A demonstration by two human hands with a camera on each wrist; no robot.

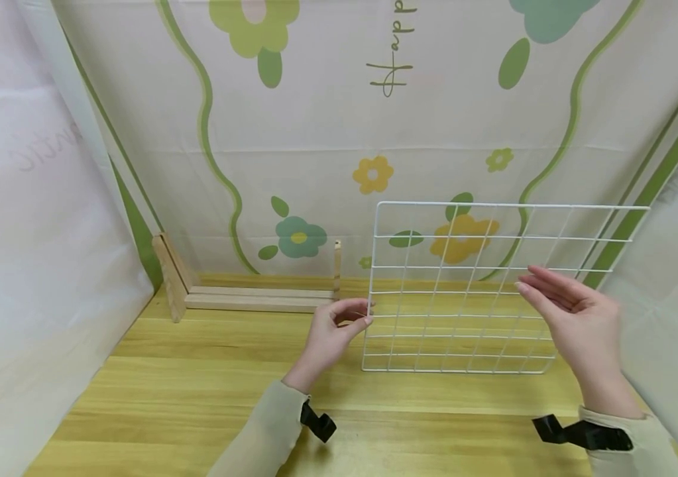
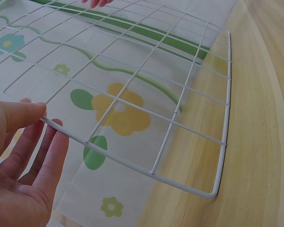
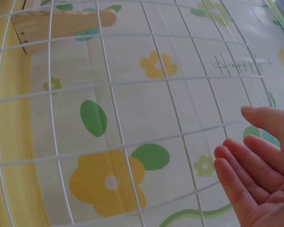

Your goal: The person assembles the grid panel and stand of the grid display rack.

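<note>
A white wire grid panel (image 1: 468, 292) stands tilted over the wooden table, its lower edge close to the tabletop. My left hand (image 1: 329, 331) pinches the panel's left side wire between thumb and fingers; in the left wrist view, the thumb lies on one side of that wire and fingertips on the other. On the right, my right hand (image 1: 580, 324) is held by the panel's right part, overlapping it in the head view. Its fingers (image 3: 248, 172) look extended, with nothing between them and the thumb in the right wrist view.
A wooden stand (image 1: 261, 303) with a long base and two uprights sits at the back left, its right upright (image 1: 337, 265) near my left hand. A flower-printed cloth (image 1: 315, 126) hangs behind the table (image 1: 195, 397), with pale cloth walls at both sides.
</note>
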